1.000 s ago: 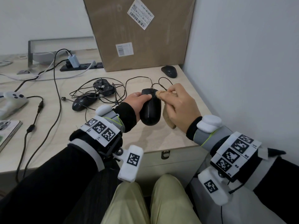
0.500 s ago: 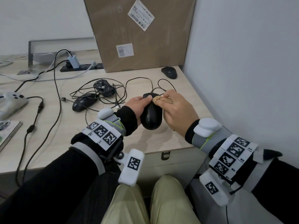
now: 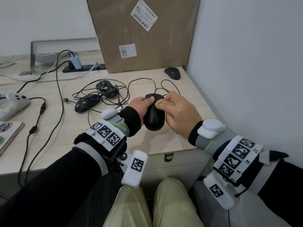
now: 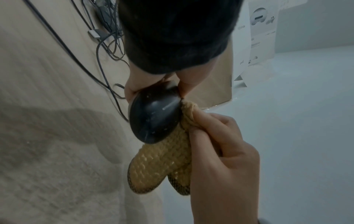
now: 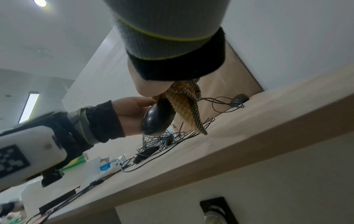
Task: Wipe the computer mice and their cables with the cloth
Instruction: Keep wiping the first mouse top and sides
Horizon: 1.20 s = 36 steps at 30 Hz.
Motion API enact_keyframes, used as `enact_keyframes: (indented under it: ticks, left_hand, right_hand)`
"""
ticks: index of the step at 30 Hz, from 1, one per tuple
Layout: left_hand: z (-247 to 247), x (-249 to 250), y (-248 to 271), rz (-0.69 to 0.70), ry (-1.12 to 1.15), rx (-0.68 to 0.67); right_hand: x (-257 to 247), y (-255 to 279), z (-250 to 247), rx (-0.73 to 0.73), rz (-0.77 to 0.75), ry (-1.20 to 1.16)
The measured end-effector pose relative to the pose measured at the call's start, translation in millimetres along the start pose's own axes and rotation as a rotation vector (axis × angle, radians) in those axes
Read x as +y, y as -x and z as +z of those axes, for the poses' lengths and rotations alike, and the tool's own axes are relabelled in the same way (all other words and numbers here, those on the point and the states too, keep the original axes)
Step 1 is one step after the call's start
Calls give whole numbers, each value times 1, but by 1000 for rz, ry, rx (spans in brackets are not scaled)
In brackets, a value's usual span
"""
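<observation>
Fingers of left hand (image 3: 141, 104) grip mouse (image 3: 154, 117); right hand (image 3: 178, 115) pinches cloth (image 4: 162, 163), prob. near desk edge (image 3: 177, 149).

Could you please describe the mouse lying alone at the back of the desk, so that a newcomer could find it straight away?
Start at the big cardboard box leaning against the wall at the back of the desk. Just off its lower right corner, near the right-hand wall, lies a small dark mouse. Unlike the two mice in the cable tangle to the left, it sits apart with no cable visible.
</observation>
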<state>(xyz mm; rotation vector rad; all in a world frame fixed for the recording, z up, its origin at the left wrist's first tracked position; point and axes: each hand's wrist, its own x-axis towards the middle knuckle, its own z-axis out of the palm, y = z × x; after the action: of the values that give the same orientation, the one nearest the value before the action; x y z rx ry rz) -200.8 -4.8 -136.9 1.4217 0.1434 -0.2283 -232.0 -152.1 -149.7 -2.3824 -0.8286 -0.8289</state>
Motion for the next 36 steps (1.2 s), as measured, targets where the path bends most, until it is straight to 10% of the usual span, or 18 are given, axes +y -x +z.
enact_keyframes:
  ticks: [13, 18, 25, 36]
  left_hand:
    - [1, 1, 7, -50, 22, -109]
    - [0, 6, 4, -32, 75, -96]
    - [1, 7, 16, -144, 306, -207]
    - [15, 11, 15, -227, 463, -115]
  right_hand:
    - [16, -19, -4, -23, 307, 65]
    - [0, -8, -8, -44, 34, -46]
    - [8, -14, 4, 50, 309, 12]
    - [-2, -17, 8, 114, 211, -91]
